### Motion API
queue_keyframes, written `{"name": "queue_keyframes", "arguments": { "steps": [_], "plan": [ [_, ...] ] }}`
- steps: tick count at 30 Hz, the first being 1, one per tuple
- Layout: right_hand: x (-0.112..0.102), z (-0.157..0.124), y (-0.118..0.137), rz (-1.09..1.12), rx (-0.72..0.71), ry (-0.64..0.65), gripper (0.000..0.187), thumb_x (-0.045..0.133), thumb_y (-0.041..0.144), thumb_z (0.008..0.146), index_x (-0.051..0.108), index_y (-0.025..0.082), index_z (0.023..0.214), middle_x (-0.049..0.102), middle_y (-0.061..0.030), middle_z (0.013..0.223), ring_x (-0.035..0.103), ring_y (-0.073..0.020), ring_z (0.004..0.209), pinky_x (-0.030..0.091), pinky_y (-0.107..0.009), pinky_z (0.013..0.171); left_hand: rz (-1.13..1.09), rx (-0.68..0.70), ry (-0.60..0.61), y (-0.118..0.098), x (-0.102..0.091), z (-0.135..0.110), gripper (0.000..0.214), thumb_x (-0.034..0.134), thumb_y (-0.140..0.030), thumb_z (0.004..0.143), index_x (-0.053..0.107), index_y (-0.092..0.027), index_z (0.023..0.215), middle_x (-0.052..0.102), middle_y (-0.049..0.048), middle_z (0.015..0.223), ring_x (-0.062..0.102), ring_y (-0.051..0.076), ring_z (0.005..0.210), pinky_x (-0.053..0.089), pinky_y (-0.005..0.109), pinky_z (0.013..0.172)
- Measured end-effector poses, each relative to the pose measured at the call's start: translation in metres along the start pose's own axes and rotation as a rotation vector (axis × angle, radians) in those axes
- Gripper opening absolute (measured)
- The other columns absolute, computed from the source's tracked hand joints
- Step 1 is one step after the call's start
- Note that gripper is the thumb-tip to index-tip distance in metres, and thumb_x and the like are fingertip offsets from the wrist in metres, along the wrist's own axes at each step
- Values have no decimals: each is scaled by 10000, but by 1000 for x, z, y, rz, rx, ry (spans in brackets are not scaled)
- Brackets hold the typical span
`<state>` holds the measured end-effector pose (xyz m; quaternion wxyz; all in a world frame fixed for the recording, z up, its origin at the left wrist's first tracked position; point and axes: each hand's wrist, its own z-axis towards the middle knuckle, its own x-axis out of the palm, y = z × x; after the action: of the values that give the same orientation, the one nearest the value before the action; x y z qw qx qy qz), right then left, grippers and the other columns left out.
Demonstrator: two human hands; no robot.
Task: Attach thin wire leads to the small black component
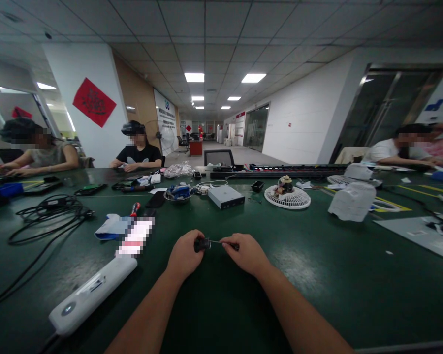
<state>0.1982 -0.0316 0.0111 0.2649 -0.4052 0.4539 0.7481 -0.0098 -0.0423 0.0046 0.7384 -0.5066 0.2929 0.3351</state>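
My left hand is closed around a small black cylindrical part, its exact kind too small to make out. In my right hand is a thin screwdriver with a dark handle, held between thumb and fingers. Its metal shaft points left, and the tip meets or almost meets the open end of the black part; I cannot tell which. Both hands are close together just above the dark green table.
A white power strip lies at left, near coiled black cable and a red-handled tool. Ahead are a grey disc drive, a bowl of blue parts and a white fan grille. Several people sit around the table.
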Motion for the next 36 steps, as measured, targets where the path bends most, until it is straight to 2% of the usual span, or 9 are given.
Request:
{"name": "queue_keyframes", "arguments": {
  "steps": [2,5,8,11,17,21,24,30,36],
  "plan": [
    [-1,-1,2,-33,21,23,288,495,322,882,747,297,1018,711,-24,859,608,-172,770,404,-274,682,1,-3,7,-1,0,0,231,615,-89,736,636,-209,933,662,22,967,612,169,913,440,268,787],
    [-2,-2,7,-47,-28,81,267,515,317,855,762,297,954,716,-8,798,609,-164,719,398,-271,665,9,6,12,-3,-2,-1,252,605,-63,718,639,-206,923,658,19,964,611,171,912,441,266,775],
    [-2,-2,9,4,-60,56,284,504,304,849,761,287,971,726,-4,821,617,-160,724,399,-263,662,-8,29,-29,-3,-3,-1,269,590,-37,697,625,-202,906,652,13,946,607,160,865,440,264,762],
    [1,-2,6,42,-3,12,307,475,306,865,757,285,984,730,-1,824,617,-155,705,393,-256,637,-15,39,-46,-4,-2,-1,268,578,-30,704,618,-205,904,649,11,938,602,156,855,440,266,773],
    [5,-1,4,-2,31,53,258,512,314,851,759,301,921,717,5,767,607,-152,663,366,-258,604,20,9,0,-7,0,-1,227,576,-48,727,623,-194,893,647,22,951,597,157,846,433,264,747],
    [5,0,6,-119,170,-22,278,492,378,877,725,242,813,698,-36,742,591,-168,641,328,-280,570,14,-47,-71,-3,1,-1,237,574,-53,721,615,-206,897,649,16,942,594,154,832,432,259,736],
    [8,1,9,-172,213,-35,289,464,396,898,663,217,790,672,-51,735,578,-174,651,318,-288,578,4,-71,-116,0,0,0,214,591,-89,724,610,-215,895,655,11,932,599,158,831,431,261,720],
    [24,5,14,-88,90,-70,146,590,332,827,520,208,797,623,-45,867,565,-183,819,363,-281,662,-5,-80,-116,4,4,2,205,604,-136,736,597,-216,924,670,25,953,612,169,881,432,263,742],
    [33,12,6,109,54,-4,182,616,191,777,459,206,686,643,-24,866,582,-172,840,398,-282,722,43,-143,-27,5,8,-1,181,609,-258,783,586,-230,961,683,25,839,638,175,776,420,264,673]
  ]
}}
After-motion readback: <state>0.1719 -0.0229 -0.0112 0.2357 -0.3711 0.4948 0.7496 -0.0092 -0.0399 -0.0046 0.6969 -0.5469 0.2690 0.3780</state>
